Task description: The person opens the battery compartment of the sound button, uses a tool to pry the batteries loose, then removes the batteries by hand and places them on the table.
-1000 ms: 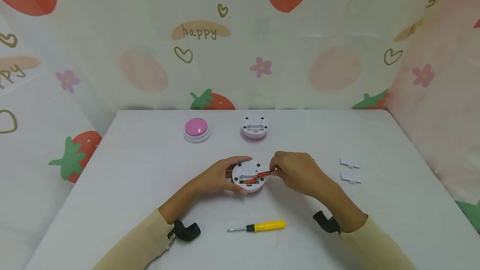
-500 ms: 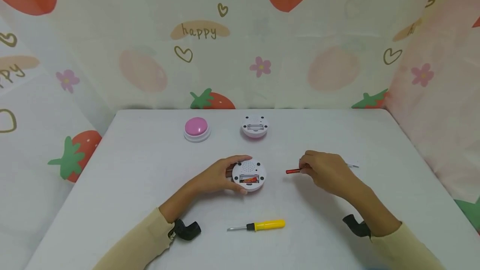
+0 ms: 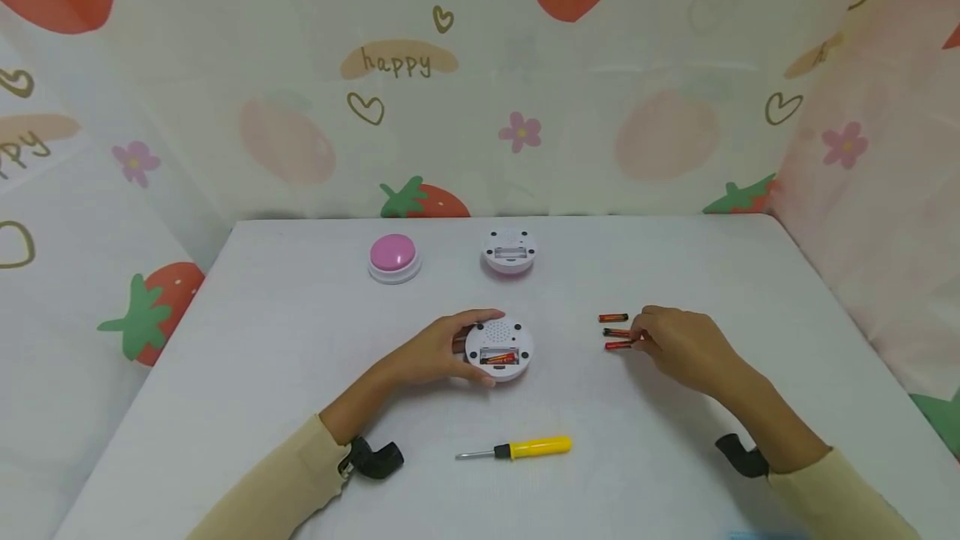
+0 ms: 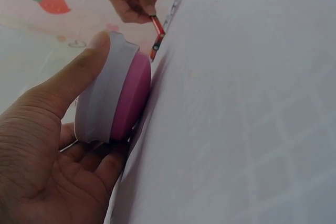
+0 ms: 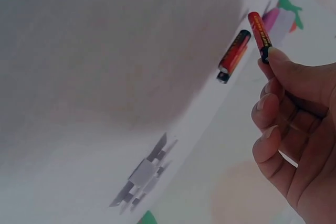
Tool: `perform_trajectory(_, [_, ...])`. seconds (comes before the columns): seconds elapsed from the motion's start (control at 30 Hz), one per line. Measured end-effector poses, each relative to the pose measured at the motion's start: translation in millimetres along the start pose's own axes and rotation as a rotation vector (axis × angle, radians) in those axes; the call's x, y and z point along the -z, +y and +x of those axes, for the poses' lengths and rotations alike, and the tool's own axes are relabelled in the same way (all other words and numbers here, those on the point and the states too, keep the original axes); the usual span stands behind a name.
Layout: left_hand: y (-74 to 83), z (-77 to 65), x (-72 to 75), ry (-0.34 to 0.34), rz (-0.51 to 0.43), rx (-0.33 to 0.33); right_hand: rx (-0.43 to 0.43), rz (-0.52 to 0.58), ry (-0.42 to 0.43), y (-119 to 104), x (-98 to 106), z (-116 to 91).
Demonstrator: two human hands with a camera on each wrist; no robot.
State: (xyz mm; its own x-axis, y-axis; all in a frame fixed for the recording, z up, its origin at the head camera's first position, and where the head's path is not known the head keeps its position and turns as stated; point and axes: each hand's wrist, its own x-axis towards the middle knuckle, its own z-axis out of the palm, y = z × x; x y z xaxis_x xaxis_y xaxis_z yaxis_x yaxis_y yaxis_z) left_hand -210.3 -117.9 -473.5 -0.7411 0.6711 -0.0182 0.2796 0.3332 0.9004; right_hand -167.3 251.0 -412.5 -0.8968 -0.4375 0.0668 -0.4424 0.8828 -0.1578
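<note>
In the head view, my left hand grips the upturned button, a slanted battery in its compartment; my right hand pinches the nearest battery beside two loose batteries; in the left wrist view, the pink dome faces the counter; in the right wrist view, my thumb meets the battery's black end.

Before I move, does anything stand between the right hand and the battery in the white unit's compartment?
Nothing visible does. The right hand pinches another battery; two loose batteries lie on its far side, off the direct line. The left hand grips the unit without covering the compartment.
</note>
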Motion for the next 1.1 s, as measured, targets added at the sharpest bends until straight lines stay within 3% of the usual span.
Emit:
perform_trajectory(0.27, [0.6,-0.1,0.5,-0.001,0.0,0.014,0.012,-0.01,-0.087,4,-2,5])
perform_trajectory(0.63, [0.4,-0.8,0.7,0.002,0.007,0.023,0.053,-0.117,-0.177,6,-2,13])
perform_trajectory(0.97, [0.5,-1.1,0.7,0.0,-0.008,0.028,0.04,-0.141,-0.142,3,2,14])
perform_trajectory(1.1, [1.5,-1.0,0.8,0.001,-0.006,0.023,0.076,-0.137,-0.097,-4,5,16])
